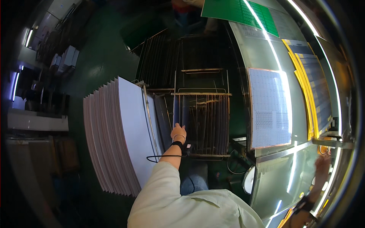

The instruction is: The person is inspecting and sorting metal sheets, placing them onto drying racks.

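Observation:
My left hand reaches forward into a wire rack. Its fingers close on the near edge of a thin bluish panel standing upright at the rack's left end. Several more thin panels stand in slots to the right of it. At the far right, my right hand is raised over the bench side, close to a round yellow-orange ring. That hand is dim and blurred, so its fingers cannot be made out. On the bench lies a white-grey panel with rows of small markings and a copper-coloured border.
A fanned stack of large white boards stands left of the rack, beside a metal bar. Yellow-edged sheets and a green panel lie along the bench. A glass-like surface is nearer me. Another dark rack stands beyond.

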`<state>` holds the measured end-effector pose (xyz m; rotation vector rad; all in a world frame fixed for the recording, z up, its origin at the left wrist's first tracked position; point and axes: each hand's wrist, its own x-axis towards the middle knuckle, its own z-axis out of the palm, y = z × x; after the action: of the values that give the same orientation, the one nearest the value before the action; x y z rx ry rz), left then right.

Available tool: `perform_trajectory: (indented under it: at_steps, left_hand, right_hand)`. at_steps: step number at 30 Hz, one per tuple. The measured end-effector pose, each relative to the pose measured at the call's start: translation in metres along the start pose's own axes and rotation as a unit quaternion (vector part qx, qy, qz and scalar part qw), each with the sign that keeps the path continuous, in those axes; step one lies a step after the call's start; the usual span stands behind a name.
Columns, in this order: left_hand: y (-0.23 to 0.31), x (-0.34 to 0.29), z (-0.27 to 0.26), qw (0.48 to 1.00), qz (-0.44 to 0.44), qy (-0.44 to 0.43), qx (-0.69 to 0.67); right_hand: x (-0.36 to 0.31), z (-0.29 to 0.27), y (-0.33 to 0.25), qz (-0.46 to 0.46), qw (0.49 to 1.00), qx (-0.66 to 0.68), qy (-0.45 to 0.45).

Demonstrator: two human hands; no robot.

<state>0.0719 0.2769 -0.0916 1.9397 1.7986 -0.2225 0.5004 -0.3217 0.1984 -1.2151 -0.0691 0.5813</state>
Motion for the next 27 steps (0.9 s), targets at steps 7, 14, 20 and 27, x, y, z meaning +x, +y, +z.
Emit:
perform_trajectory:
  at_steps: [7,14,20,27]
  left_hand:
    - [-0.034,0.042,0.016,0.993,0.053,-0.014,0.109]
    - [-0.028,0.012,-0.063,0.984,0.16,0.076,0.02]
    - [-0.03,-0.126,-0.239,0.939,0.25,0.0,-0.236]
    - [-0.019,-0.223,-0.268,0.817,0.251,-0.193,-0.481]
  right_hand:
    - [-0.085,0.205,0.143,0.129,0.971,-0.19,0.069]
    - [-0.12,0.22,0.161,0.158,0.975,-0.156,0.014]
    - [-0.122,0.249,0.234,0.242,0.931,-0.235,-0.141]
    - [-0.155,0.275,0.279,0.358,0.893,0.222,-0.162]
